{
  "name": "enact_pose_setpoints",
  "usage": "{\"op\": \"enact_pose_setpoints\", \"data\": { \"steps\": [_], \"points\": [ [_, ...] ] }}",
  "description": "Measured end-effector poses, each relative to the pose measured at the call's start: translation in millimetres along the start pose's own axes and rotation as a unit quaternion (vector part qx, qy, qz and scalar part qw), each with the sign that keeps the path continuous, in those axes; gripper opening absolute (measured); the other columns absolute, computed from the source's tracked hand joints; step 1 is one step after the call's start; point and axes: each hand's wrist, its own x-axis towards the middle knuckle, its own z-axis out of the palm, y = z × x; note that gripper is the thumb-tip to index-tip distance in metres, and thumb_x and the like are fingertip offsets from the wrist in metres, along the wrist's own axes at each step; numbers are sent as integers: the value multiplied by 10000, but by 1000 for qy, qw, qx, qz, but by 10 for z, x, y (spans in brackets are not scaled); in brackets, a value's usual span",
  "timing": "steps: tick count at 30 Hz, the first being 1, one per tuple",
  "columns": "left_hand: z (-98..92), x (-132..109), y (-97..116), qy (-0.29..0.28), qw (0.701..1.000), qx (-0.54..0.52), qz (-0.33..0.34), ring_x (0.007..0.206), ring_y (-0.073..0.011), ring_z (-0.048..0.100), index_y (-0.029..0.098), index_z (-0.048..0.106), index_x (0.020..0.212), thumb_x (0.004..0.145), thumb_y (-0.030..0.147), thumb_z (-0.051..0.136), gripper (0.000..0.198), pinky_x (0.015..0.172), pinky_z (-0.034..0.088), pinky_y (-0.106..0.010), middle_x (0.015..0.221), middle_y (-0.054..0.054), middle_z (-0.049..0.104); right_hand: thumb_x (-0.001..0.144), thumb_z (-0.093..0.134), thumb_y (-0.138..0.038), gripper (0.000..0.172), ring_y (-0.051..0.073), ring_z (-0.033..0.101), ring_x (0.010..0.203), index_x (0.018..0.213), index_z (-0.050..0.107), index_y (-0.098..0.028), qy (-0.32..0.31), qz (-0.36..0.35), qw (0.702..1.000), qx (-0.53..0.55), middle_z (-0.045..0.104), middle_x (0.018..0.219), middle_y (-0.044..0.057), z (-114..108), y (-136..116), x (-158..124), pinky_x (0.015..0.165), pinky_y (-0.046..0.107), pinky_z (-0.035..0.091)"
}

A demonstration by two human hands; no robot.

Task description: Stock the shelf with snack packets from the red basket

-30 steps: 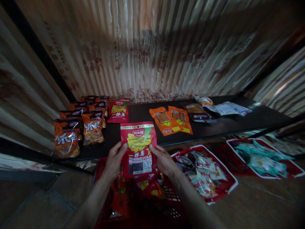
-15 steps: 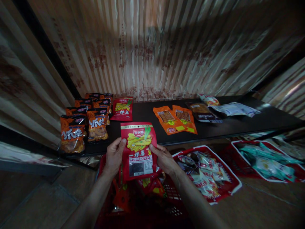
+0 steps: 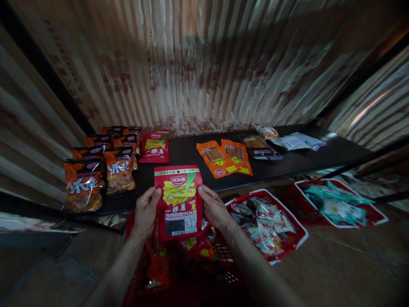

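Note:
Between both hands I hold up a red snack bag (image 3: 179, 200) printed with yellow sticks and green onion. My left hand (image 3: 146, 211) grips its left edge, thumb in front. On the right edge, my right hand (image 3: 213, 207) pinches it the same way; the fingers behind the bag are hidden. Beyond it, a matching red bag (image 3: 155, 147) stands on the black shelf (image 3: 182, 153). Beside that one, several orange-and-black snack bags (image 3: 83, 185) are lined up in rows. Below my hands is a red basket (image 3: 132, 273) with more red and orange packets inside, dimly lit.
Two orange packets (image 3: 223, 157) lie mid-shelf, with a brown packet (image 3: 260, 147) and a white-and-blue packet (image 3: 298, 141) farther right. On the floor, one red basket (image 3: 298, 241) holds white packets and another basket (image 3: 378, 221) holds teal ones. A patterned curtain (image 3: 198, 76) hangs behind.
The view has shifted slightly, so shelf and baskets appear farther left. Both hands still hold the red snack bag in nearly the same pose.

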Motion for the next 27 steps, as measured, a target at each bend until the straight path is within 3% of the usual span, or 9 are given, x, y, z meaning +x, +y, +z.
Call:
{"op": "enact_pose_setpoints", "data": {
  "steps": [9, 15, 22, 25, 27],
  "points": [
    [0, 20, -37, -10, 1000, -14, -13, 748, -181, 652, 165, 658, 882, 678, 470, 698, 369, 664, 487, -258, 819, -36, 707, 689, 731, -424, 263, 237, 690, 804, 877, 693, -245, 10, -6, 1000, 0, 743, 837, 10, -44, 15, 27, 760, 370, 519],
    [-5, 18, -57, -3, 997, -42, -59, 810, -206, 658, 152, 676, 903, 599, 436, 762, 424, 742, 494, -300, 844, -51, 716, 657, 757, -405, 292, 249, 685, 863, 879, 690, -229, 31, -8, 999, 30, 747, 833, 18, -7, -42, 40, 795, 377, 519],
    [-8, -39, 7, -105, 988, 2, -114, 759, -204, 653, 160, 688, 907, 623, 434, 749, 399, 708, 498, -301, 813, -44, 717, 600, 796, -375, 347, 244, 699, 781, 878, 674, -207, 84, -18, 994, 63, 750, 815, 25, -34, -141, 86, 764, 378, 544],
    [-16, -48, -6, -158, 981, 52, -96, 759, -185, 640, 163, 688, 911, 679, 441, 707, 363, 711, 486, -281, 815, -30, 712, 596, 799, -360, 358, 251, 700, 792, 886, 668, -196, 95, -19, 993, 70, 750, 798, 32, -51, -180, 91, 769, 386, 548],
    [-14, -49, -15, -164, 981, 69, -78, 758, -176, 633, 161, 689, 897, 705, 459, 679, 355, 712, 479, -269, 800, -18, 707, 586, 806, -357, 373, 258, 697, 825, 889, 667, -190, 93, -22, 993, 72, 750, 799, 36, -55, -199, 87, 782, 385, 547]
  ]
}}
